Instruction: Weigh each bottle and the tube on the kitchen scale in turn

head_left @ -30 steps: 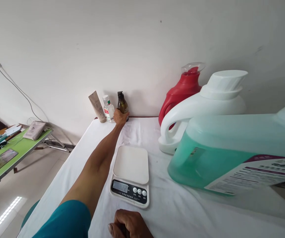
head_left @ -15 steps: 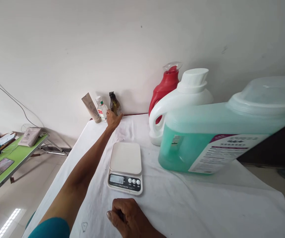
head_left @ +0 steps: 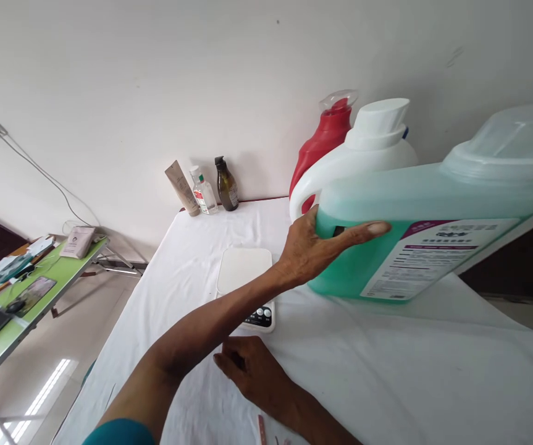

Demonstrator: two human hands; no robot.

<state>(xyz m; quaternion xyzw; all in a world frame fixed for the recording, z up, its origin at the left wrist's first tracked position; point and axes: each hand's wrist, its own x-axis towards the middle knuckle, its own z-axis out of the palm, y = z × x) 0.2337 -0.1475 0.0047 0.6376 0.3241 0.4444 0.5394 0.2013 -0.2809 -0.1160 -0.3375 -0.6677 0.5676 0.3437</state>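
Big translucent jug — green liquid, white-purple label — upright on white-clothed table, right side.

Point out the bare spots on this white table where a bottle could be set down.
Bare cloth lies between the scale and the three small bottles at the wall, and right of the right hand, before the green jug. Crowded: back right, where the left hand touches that jug.
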